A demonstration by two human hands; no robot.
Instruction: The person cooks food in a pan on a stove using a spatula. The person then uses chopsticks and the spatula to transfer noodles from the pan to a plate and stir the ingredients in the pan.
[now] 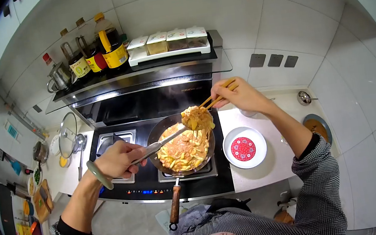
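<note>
My left hand [122, 159] is closed around a long metal-handled cooking utensil [159, 144], which reaches over the pan; food hides its head. In my right hand [240, 94] is a pair of wooden chopsticks [214, 99], their tips at a lump of noodle-like food [196, 117] on the utensil's end. Strands hang from the lump toward the frying pan [152, 138]. The pan sits on the right burner, its wooden handle [175, 201] pointing at my body. Inside lies reddish sauce with yellow-green pieces [181, 152]. To the right stands a white bowl [228, 143] with a red patterned bottom.
Bottles [111, 44] and a seasoning box [168, 45] line the hood shelf [144, 80] above the stove. A glass lid [68, 135] and a ladle [80, 149] are on the left counter. A round dish [318, 128] is at the far right. A cutting board [42, 203] lies far left.
</note>
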